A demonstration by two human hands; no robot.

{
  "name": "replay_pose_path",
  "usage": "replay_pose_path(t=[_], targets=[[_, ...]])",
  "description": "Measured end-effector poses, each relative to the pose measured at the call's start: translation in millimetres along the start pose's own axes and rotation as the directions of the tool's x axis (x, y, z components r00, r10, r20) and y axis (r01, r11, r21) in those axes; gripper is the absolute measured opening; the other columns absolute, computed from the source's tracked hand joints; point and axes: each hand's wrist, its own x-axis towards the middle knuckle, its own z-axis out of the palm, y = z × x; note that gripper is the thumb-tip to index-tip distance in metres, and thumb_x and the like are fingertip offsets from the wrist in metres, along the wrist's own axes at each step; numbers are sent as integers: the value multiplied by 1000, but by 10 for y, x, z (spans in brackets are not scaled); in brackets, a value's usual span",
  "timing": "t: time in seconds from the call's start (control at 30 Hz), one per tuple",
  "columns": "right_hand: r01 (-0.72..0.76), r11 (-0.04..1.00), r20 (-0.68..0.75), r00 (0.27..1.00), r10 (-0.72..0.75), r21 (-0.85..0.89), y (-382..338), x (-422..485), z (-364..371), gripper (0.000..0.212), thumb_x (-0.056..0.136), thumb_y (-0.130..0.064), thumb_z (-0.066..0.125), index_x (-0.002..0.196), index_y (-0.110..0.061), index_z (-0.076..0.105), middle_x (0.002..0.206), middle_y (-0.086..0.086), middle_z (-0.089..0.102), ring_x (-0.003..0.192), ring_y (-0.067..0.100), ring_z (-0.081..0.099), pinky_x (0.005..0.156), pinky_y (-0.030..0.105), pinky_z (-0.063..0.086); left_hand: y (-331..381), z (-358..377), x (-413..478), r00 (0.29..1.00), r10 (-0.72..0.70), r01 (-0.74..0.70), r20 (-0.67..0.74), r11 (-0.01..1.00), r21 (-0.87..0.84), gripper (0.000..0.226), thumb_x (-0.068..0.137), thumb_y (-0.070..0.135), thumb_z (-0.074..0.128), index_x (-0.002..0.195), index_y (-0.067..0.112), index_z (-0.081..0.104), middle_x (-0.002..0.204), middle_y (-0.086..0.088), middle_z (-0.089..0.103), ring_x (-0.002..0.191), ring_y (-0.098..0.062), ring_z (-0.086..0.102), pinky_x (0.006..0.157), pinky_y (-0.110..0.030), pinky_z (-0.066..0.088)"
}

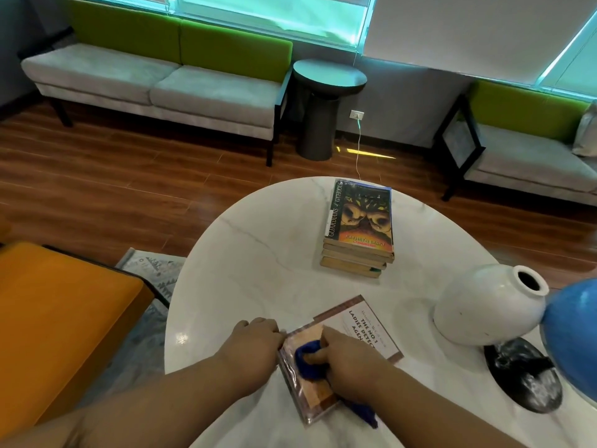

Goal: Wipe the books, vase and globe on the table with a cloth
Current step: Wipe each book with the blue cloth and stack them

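Note:
A single paperback (pixel 365 324) with a white and brown cover lies near the front of the round white marble table (pixel 258 273). My right hand (pixel 349 357) grips a bunched blue cloth (pixel 308 358) and presses it on that book's cover. My left hand (pixel 255 344) rests curled against the book's left edge, steadying it. A stack of several books (pixel 360 227) sits further back on the table. To the right stands a white vase (pixel 484 305), and beside it a blue globe (pixel 575 331) on a black base (pixel 523 376), partly cut off by the frame edge.
An orange seat (pixel 58 318) stands to the left of the table, over a patterned rug (pixel 155 270). Green and grey sofas (pixel 155 79) line the far wall, with a dark round side table (pixel 326 105) between them. A white cable (pixel 358 143) runs from a wall socket.

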Motion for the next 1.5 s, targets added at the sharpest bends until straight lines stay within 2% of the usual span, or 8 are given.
replay_pose_path(t=[0.27, 0.4, 0.6, 0.77, 0.97, 1.13, 1.27, 1.5], targets=[[-42, 995, -124, 992, 31, -91, 1, 74, 77, 39, 93, -27, 51, 132, -27, 45, 117, 1, 48, 100, 18, 56, 87, 29, 50, -14, 38, -3, 1000, 0, 0, -7, 1000, 3, 35, 94, 26, 44, 128, 28, 52, 119, 1, 53, 115, -20, 46, 96, -33, 34], [73, 995, -119, 991, -65, 64, 31, -154, 179, 25, 94, -38, 52, 116, -27, 51, 105, -7, 53, 91, 9, 53, 73, 17, 42, -5, 49, 10, 1000, 1, -1, -9, 1000, -10, 35, 94, 27, 43, 128, 29, 52, 119, 2, 53, 115, -19, 46, 96, -34, 34], [-76, 997, -265, 961, 81, 30, 192, -106, 34, 29, 95, -32, 48, 123, -22, 47, 90, -9, 46, 72, 6, 44, 54, 13, 29, -28, 58, -9, 1000, 3, -3, -10, 1000, 3, 37, 95, 27, 42, 130, 27, 51, 121, 1, 53, 117, -19, 46, 96, -33, 34], [110, 992, -115, 988, -103, 54, 116, -276, 263, 23, 92, -37, 52, 112, -26, 53, 101, -12, 52, 89, 6, 52, 78, 20, 44, -25, 39, 6, 1000, 8, -8, 5, 1000, 20, 37, 94, 27, 42, 130, 27, 51, 120, 2, 54, 115, -18, 47, 96, -32, 34], [-65, 991, -224, 970, 91, 121, 237, -242, 74, 20, 95, -31, 50, 111, -20, 52, 89, -12, 51, 76, 2, 50, 60, 12, 36, -14, 21, -3, 999, -10, 9, 36, 999, 33, 36, 94, 26, 44, 128, 24, 54, 119, 0, 55, 115, -20, 48, 95, -33, 34], [84, 974, -151, 987, -53, 211, -139, -404, 295, 9, 93, -35, 53, 100, -28, 52, 105, -3, 57, 94, 16, 57, 81, 30, 45, 81, -59, -11, 995, -60, 52, 80, 994, 101, 38, 94, 36, 42, 129, 25, 52, 122, 1, 54, 121, -19, 44, 106, -38, 26], [79, 977, -86, 994, -63, 196, 46, -471, 300, 11, 90, -36, 57, 83, -34, 49, 95, -12, 55, 82, 4, 51, 72, 21, 41, 157, -133, -67, 988, -93, 77, 126, 989, 123, 51, 91, 54, 44, 134, 28, 47, 130, 2, 51, 130, -18, 39, 114, -50, 13], [-173, 966, -287, 931, 225, 194, 522, -432, 107, 38, 94, -15, 46, 127, -29, 57, 118, 2, 47, 93, 18, 48, 76, 22, 40, 239, -161, -90, 985, -98, 72, 142, 982, 176, 72, 83, 69, 45, 139, 23, 42, 133, -1, 49, 129, -21, 40, 113, -60, 1]])
